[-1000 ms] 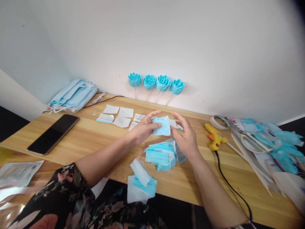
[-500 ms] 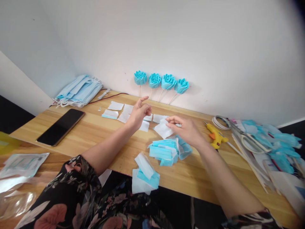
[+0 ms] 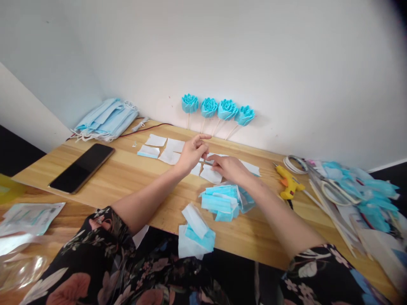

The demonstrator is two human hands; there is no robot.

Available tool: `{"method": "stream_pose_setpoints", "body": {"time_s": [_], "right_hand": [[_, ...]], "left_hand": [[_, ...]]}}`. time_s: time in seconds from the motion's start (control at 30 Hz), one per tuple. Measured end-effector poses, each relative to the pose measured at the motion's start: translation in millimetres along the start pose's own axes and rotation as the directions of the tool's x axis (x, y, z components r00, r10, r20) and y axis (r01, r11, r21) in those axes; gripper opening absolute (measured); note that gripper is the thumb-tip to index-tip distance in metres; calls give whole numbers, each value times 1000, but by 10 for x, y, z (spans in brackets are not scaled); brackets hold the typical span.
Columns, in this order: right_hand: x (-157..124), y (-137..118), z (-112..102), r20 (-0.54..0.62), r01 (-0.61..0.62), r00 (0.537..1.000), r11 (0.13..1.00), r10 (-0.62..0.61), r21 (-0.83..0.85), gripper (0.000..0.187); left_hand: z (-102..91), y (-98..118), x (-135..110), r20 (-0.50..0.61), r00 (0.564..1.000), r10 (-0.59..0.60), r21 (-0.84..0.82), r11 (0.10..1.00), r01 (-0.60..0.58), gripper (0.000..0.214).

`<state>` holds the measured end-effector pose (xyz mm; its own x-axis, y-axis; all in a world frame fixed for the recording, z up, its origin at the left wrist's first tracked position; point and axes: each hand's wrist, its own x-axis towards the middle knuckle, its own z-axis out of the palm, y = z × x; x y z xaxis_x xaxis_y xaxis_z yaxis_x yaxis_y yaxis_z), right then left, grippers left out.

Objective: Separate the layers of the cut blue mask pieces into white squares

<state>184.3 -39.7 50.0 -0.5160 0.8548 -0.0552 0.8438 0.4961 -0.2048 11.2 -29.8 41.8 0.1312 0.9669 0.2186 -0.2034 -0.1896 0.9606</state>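
My left hand (image 3: 193, 153) is over the rows of white cut pieces, index finger stretched out, the other fingers loosely bent, nothing visible in it. Close to its fingertips, my right hand (image 3: 231, 168) rests over a white mask-fabric piece (image 3: 210, 174) that lies flat; its fingers and thumb are apart, touching the piece's upper right. Several other white pieces (image 3: 170, 156) lie side by side to the left, one with a blue edge (image 3: 148, 152). Nearer me are a pile of blue mask strips (image 3: 219, 203) and a white-and-blue bunch (image 3: 195, 235) at the table edge.
Several blue fabric roses (image 3: 209, 108) on sticks lean against the wall. A stack of masks (image 3: 104, 118) and a phone (image 3: 82, 168) are on the left. To the right are a yellow glue gun (image 3: 288, 182), a white tape roll (image 3: 295, 164), scissors (image 3: 338, 192) and blue scraps (image 3: 375, 199).
My right hand has moved left and lowered its white piece onto the table beside the others. My left hand has shifted slightly right and nearer; the hands are now almost touching.
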Motion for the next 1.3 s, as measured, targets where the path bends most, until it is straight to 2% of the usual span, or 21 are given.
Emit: {"method": "stream_pose_setpoints", "body": {"time_s": [0.17,0.27,0.37,0.47,0.53,0.63,0.73,0.87,1.03,1.3], "right_hand": [[-25,25,-3,-33,18,999,997,-21,-69,30],[-96,119,-20,-163,97,982,995,-96,-3,28],[-235,241,-89,-335,177,929,983,-154,41,30],[-447,357,-156,-438,137,895,987,-85,89,31],[-615,429,-157,-425,78,905,987,-10,142,32],[-861,527,-85,-343,-24,936,984,84,176,32],[-1057,589,19,-302,-77,945,984,124,163,30],[-1209,584,134,-280,-62,954,984,108,167,31],[-1332,494,232,-242,-45,968,994,68,96,33],[-1702,373,260,-252,-53,964,992,79,111,29]], "left_hand": [[2,-117,1,49,999,22,105,994,-27,29],[15,-163,-21,78,997,16,173,984,-30,28],[32,-171,-54,128,992,14,278,959,-50,29],[46,-152,-95,228,973,23,397,910,-115,30],[61,-131,-127,308,951,17,456,875,-164,30],[100,-95,-185,433,901,12,499,829,-251,27],[146,-58,-247,527,850,-5,494,816,-302,24],[185,-25,-305,607,794,-38,473,820,-322,24],[201,-5,-343,702,706,-95,432,846,-314,28],[208,-35,-370,844,527,-100,331,871,-364,32]]}}
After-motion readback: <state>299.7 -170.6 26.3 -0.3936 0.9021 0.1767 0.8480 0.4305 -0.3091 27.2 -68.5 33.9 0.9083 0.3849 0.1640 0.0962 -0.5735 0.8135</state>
